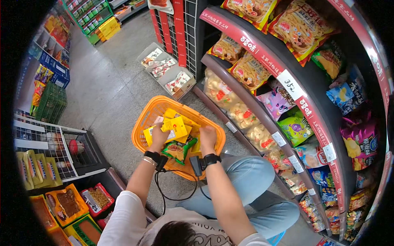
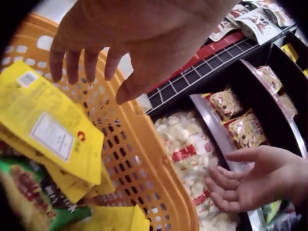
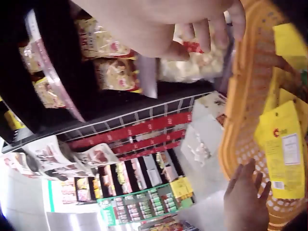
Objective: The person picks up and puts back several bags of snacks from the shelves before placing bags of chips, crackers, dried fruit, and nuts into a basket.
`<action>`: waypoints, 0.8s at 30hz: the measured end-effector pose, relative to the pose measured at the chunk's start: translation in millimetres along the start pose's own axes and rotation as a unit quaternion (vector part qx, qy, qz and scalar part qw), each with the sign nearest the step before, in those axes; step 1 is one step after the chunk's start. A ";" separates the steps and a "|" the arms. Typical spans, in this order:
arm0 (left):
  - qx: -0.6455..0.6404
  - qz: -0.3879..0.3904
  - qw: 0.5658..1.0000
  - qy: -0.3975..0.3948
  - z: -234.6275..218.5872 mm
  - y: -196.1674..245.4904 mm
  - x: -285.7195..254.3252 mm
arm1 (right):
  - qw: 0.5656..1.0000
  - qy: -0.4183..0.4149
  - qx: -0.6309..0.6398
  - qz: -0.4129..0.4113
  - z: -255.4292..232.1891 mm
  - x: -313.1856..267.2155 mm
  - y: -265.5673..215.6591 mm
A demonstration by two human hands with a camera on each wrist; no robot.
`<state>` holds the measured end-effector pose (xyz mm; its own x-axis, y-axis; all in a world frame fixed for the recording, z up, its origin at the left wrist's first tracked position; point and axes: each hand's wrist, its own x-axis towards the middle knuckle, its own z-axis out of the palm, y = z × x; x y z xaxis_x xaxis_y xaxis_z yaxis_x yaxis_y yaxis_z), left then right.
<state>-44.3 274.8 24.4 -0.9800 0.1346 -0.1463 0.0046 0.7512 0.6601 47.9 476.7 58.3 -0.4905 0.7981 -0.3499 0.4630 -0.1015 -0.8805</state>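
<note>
An orange basket (image 1: pixel 150 107) on the floor holds several yellow packets (image 1: pixel 175 126) and a green packet (image 1: pixel 180 150). Over its left part is my left hand (image 1: pixel 159 137); in the left wrist view this hand (image 2: pixel 139 38) has loosely extended fingers and shows nothing in its grip. My right hand (image 1: pixel 208 137) is at the right side of the basket. Its fingers are relaxed in the right wrist view, where the hand (image 3: pixel 178 21) is near the basket rim (image 3: pixel 236 86). Whether either hand touches the basket or packets is unclear.
Curved shelves (image 1: pixel 262 49) with bagged snacks stand on the right. A grey box of small packets (image 1: pixel 179 82) sits beyond the basket. Trays of packaged food (image 1: pixel 67 203) are at lower left, and bent knees (image 1: pixel 250 172) lie close to the basket's right side.
</note>
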 end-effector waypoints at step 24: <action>0.215 0.022 0.975 -0.052 3.3 37.0 -7.7 | 0.957 -0.245 0.004 0.154 1.2 -15.7 58.8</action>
<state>-35.8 303.7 47.5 -0.9514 0.2209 -0.2144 0.1510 0.9418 0.3004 81.9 457.5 11.7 -0.6197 0.3551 -0.6999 0.6370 -0.2933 -0.7129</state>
